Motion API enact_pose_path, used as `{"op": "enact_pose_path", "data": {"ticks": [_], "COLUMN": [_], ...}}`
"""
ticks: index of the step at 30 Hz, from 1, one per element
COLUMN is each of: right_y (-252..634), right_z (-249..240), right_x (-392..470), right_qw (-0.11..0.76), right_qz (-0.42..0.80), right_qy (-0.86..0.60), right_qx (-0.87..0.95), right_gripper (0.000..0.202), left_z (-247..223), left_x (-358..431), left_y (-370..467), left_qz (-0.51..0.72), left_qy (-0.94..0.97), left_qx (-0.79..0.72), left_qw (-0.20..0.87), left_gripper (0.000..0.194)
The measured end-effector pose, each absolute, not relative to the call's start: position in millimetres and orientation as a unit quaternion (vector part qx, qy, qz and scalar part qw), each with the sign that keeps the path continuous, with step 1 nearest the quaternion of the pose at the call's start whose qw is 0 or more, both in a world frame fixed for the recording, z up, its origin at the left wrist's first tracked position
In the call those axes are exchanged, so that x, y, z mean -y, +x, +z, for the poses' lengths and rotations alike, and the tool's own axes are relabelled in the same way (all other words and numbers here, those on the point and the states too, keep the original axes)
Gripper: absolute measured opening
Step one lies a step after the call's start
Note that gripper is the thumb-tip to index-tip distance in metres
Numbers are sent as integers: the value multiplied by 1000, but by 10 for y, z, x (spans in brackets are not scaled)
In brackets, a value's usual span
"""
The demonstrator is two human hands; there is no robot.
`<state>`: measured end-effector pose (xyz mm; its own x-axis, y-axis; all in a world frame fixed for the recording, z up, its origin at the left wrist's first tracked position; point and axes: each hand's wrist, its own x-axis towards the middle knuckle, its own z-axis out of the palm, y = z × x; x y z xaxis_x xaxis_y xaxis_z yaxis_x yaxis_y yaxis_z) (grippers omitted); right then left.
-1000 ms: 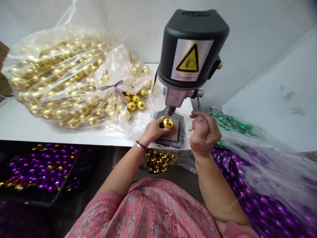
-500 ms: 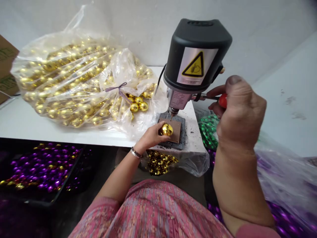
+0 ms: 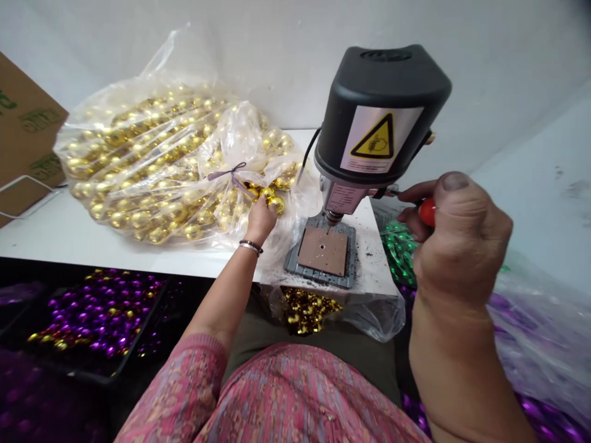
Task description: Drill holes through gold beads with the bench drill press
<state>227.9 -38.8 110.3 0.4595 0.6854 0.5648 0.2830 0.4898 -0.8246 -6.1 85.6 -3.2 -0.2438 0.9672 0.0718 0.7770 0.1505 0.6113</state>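
Note:
My left hand [image 3: 261, 218] is at the mouth of the clear plastic bag [image 3: 231, 132], its fingers closed on a shiny gold ball [image 3: 266, 193]. Another gold ball [image 3: 277, 205] lies right beside those fingers, and part of my grip is hidden. My right hand [image 3: 459, 231] is wrapped round the red knob [image 3: 427, 212] on the lever of a small black drill press [image 3: 383, 117]. Under the drill bit, a brown board [image 3: 323, 249] with a small hole sits on the grey base plate [image 3: 290, 264], with no ball on it.
Dark shavings lie on the white table [image 3: 376, 261] round the base. Below its front edge hangs an open bag of gold pieces [image 3: 307, 311]. A black crate [image 3: 115, 375] of purple and gold balls stands lower left. Green balls [image 3: 399, 246] are at right; a cardboard box [image 3: 28, 123] stands left.
My left hand has left the board and moved up-left to the bag of gold balls. The ball it held over the board is gone from there. My right hand still grips the knob.

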Motion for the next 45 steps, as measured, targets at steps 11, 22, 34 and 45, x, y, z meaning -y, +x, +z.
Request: {"op": "enact_pose_path", "data": {"ticks": [11,22,34,45], "right_y": [2274,2255,2404,2389], "right_z": [1061,1072,1492,1463], "right_x": [460,460,276,332], "right_qw": [686,680,613,616], "right_qz": [156,137,136,164], "right_qy": [-489,-486,-529,-526], "right_qx": [516,531,571,562], "right_gripper": [45,44,44,46], "left_z": [-196,-7,-96,-41], "left_x": [-1021,-125,-157,-113], "left_y": [51,4,439,621], "left_qz": [243,391,245,208], "left_qy": [600,516,694,728], "left_qx": [-738,-469,-557,-571], "left_qw": [190,601,385,316], "left_gripper": [48,40,45,64]}}
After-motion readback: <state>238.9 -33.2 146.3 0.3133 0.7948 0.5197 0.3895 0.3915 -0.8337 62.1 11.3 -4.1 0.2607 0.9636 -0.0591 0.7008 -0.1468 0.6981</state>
